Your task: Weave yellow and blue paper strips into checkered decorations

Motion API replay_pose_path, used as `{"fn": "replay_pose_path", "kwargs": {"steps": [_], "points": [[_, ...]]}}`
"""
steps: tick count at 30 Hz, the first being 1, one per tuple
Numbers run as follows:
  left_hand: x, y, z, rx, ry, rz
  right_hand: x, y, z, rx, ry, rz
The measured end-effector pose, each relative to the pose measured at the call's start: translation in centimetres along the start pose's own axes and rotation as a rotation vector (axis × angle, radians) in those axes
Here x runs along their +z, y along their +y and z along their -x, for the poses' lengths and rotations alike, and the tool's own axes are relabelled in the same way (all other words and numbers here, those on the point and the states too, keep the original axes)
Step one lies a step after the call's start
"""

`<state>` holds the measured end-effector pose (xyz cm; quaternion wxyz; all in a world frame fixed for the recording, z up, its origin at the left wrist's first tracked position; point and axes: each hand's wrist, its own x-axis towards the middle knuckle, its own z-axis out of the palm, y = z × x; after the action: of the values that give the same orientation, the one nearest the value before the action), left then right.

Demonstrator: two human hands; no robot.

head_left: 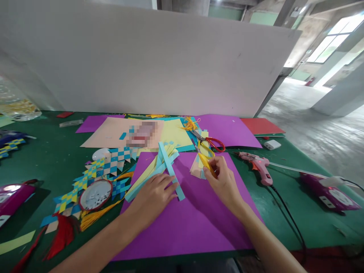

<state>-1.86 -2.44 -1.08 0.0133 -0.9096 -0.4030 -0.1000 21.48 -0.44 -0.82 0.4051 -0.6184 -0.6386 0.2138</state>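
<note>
My left hand (159,189) lies over a bunch of yellow and light blue paper strips (150,170), its fingers bent onto one light blue paper strip (170,167) that slants across the rest. My right hand (223,180) is closed on the yellow handle of a pair of scissors (205,161), whose tip points away to the upper left. Beneath both hands is a large purple paper sheet (184,231). Short paper pieces (196,168) lie under the yellow scissors. Just beyond them rest scissors with red handles (215,144).
A pink glue gun (260,167) with a cord lies at right, near a purple power strip (330,193). Woven paper pieces (91,178), a small round container (96,195) and a red tassel (61,235) sit at left. A white board (159,60) stands behind.
</note>
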Motion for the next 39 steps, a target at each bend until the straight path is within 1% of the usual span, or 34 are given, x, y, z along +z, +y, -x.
{"fn": "replay_pose_path", "kwargs": {"steps": [2, 5, 7, 12, 17, 19, 23, 26, 31, 39], "points": [[0.4, -0.2, 0.0, 0.028, 0.006, 0.034, 0.1, 0.0, 0.1, -0.006, 0.002, -0.002], [0.5, -0.8, -0.1, 0.012, 0.017, 0.101, 0.1, -0.1, 0.1, -0.017, -0.013, -0.011], [0.4, -1.2, -0.3, -0.002, 0.022, 0.114, 0.0, -0.4, 0.0, -0.035, -0.050, 0.002], [0.3, -2.0, -0.3, -0.039, 0.040, 0.138, -1.0, -0.4, 0.3, -0.171, -0.155, 0.065], [0.6, -2.3, 0.0, -0.069, 0.054, 0.200, -2.4, 1.4, 2.7, -0.290, -0.349, 0.170], [0.7, -2.3, 0.1, -0.070, 0.061, 0.215, -2.9, 2.0, 4.0, -0.358, -0.390, 0.240], [0.6, -2.3, 0.1, -0.061, 0.051, 0.209, -3.7, 2.3, 5.9, -0.517, -0.403, 0.371], [0.5, -2.2, 0.0, -0.071, 0.040, 0.208, -3.9, 2.3, 6.6, -0.580, -0.415, 0.442], [0.6, -2.3, 0.0, -0.085, 0.039, 0.218, -3.6, 2.1, 6.9, -0.597, -0.420, 0.495], [0.6, -2.3, 0.0, -0.090, 0.043, 0.236, -3.3, 1.7, 6.6, -0.621, -0.438, 0.551]]}}
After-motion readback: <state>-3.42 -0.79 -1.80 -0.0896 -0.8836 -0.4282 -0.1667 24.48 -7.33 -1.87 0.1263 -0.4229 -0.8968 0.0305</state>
